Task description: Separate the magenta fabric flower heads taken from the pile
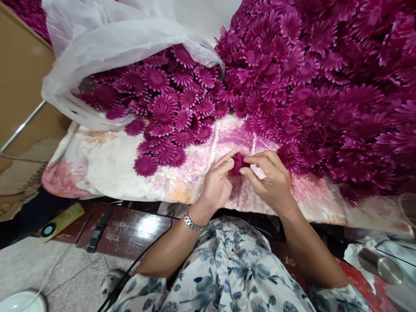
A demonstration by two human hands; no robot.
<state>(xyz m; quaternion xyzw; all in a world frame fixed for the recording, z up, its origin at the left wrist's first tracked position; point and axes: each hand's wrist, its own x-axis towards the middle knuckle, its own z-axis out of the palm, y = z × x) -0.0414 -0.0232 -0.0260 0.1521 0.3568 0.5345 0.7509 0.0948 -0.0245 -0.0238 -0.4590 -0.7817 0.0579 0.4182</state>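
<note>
Between my two hands, just above the stained pale cloth, is a magenta artificial flower. My left hand, with a metal watch at the wrist, pinches it from the left with thumb and forefinger. From the right, the thumb and forefinger of my right hand close on its other edge. My fingers cover much of the flower. To the left of my hands lies a loose heap of flat magenta petal pieces, spilling from a white plastic bag. A larger pile of magenta flowers rises to the right.
Cardboard stands at the left with a bent metal rod by it. Under the cloth's front edge is a dark red wooden bench with a black strap. A metal cylinder lies at lower right.
</note>
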